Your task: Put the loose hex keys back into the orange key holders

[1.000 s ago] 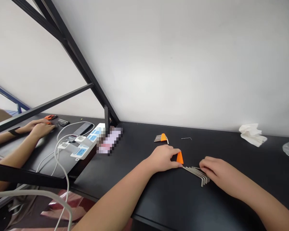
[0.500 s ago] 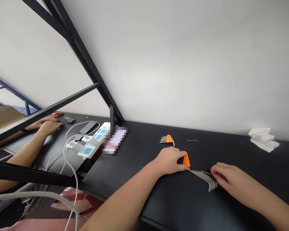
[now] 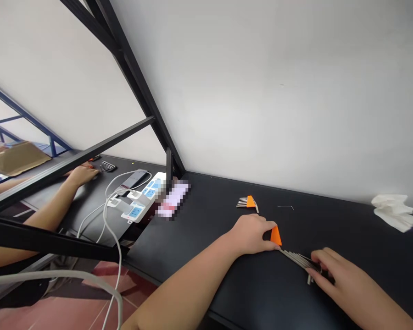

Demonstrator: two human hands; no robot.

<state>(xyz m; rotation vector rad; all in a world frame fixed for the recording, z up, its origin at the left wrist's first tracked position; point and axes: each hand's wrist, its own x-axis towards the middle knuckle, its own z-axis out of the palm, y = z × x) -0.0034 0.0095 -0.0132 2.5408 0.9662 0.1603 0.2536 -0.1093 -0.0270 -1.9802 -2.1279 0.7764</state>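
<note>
My left hand [image 3: 256, 234] grips a small orange hex key holder [image 3: 276, 236] between thumb and fingers on the black tabletop. Beside the holder's lower edge, several silver hex keys [image 3: 294, 259] lie fanned out towards the right. My right hand [image 3: 337, 275] is closed around their bent ends, thumb in front and fingers behind, partly hiding them. Farther back, a second orange holder [image 3: 251, 201] lies with several hex keys through it. To the right of that, one thin loose hex key [image 3: 285, 206] rests on the table.
A crumpled white tissue [image 3: 395, 211] lies by the wall at right. To the left are a black metal frame [image 3: 134, 68], a white power strip [image 3: 146, 199] with cables and a phone [image 3: 132, 181]. Beyond the frame, a co-worker's hands [image 3: 82, 175] work near other hex keys.
My right hand has shifted from the thin key at the fan's back edge to the bent ends, closing over them. My left hand keeps its hold. The view has turned slightly left.
</note>
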